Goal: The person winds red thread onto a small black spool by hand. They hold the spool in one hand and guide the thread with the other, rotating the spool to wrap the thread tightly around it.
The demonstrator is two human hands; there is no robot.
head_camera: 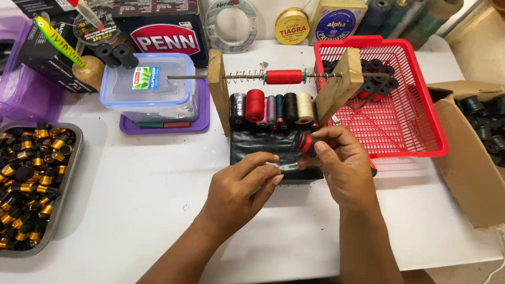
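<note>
At the far left of the worktop sits a metal tray heaped with small black-and-gold parts; behind it stands a clear lidded box on a purple lid.

Your left hand comes in from below, forearm angled up and to the right, palm turned down. Its fingers are pinched together, thumb against forefinger, on something too thin to make out — perhaps a thread, but you cannot tell.

Just beyond lies a black pad, and behind that a wooden rack with a row of thread spools and one red spool on a rod above.

Your right hand reaches in steeply from below, wrist bent left. Its fingers are clamped on a small black piece with a red band, held over the pad, its long axis tilted up and to the left; most of it is hidden in your grip.

Right of that — a red basket, then a cardboard box, cut off at the edge.
</note>
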